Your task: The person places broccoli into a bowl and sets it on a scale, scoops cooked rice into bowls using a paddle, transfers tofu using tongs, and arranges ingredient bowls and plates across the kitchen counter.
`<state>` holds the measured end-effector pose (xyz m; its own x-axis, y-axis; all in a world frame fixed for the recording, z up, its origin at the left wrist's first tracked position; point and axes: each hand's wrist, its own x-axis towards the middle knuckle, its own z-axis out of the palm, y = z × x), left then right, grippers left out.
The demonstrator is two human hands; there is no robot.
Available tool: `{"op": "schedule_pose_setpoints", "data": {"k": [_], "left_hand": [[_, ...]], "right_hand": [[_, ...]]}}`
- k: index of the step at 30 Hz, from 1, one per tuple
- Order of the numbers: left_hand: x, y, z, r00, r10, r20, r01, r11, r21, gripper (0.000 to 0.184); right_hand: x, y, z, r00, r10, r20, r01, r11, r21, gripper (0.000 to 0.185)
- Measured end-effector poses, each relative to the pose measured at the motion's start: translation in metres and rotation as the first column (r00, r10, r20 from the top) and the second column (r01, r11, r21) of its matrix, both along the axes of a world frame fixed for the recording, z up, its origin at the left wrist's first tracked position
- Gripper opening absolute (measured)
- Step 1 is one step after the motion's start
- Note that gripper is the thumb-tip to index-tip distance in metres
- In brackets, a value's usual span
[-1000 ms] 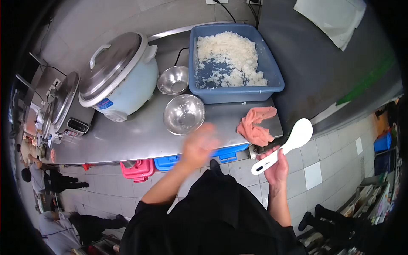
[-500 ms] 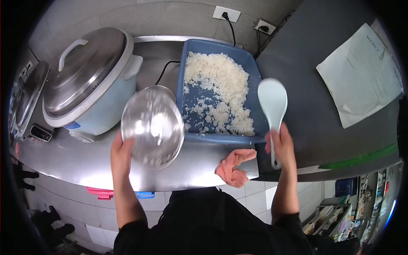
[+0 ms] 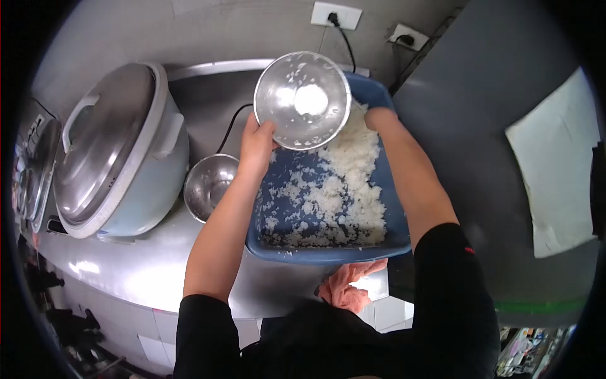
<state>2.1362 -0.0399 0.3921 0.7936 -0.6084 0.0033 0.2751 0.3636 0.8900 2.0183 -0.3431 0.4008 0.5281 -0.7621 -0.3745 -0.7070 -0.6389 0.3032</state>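
My left hand (image 3: pixel 257 148) grips the rim of a shiny metal bowl (image 3: pixel 303 104) with rice grains stuck inside it. It holds the bowl tilted over the far left part of a blue plastic tub (image 3: pixel 328 255). Cooked white rice (image 3: pixel 353 189) lies in the tub, heaped toward its right side. At the tub's far right, my right hand (image 3: pixel 380 118) reaches down to the rice with its fingers curled and largely hidden. The white rice paddle seen in that hand earlier is out of sight now. A second metal bowl (image 3: pixel 211 183) rests on the counter, partly behind my left forearm.
A large rice cooker (image 3: pixel 142 183) with a steel lid stands on the left, another lidded pot (image 3: pixel 41 170) beyond it. A pink cloth (image 3: pixel 347 287) lies at the counter's front edge. Paper (image 3: pixel 558 170) lies on the dark surface at right. Plugged cords (image 3: pixel 344 44) hang behind the tub.
My left hand has carried the bowl up and right over the tub, uncovering a second bowl on the counter. My right hand has moved forward to the rice, and the paddle has gone from view.
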Motion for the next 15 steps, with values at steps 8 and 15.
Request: {"op": "schedule_pose_setpoints", "data": {"k": [8, 15], "left_hand": [[0.005, 0.002, -0.005, 0.993, -0.013, 0.116, 0.010, 1.000, 0.022, 0.039], [0.009, 0.000, 0.003, 0.997, -0.017, 0.081, 0.023, 0.997, -0.078, 0.035]], "right_hand": [[-0.008, 0.038, -0.036, 0.995, -0.062, -0.077, 0.061, 0.998, -0.024, 0.031], [-0.070, 0.186, -0.020, 0.991, 0.075, 0.109, -0.088, 0.989, 0.118, 0.030]]}}
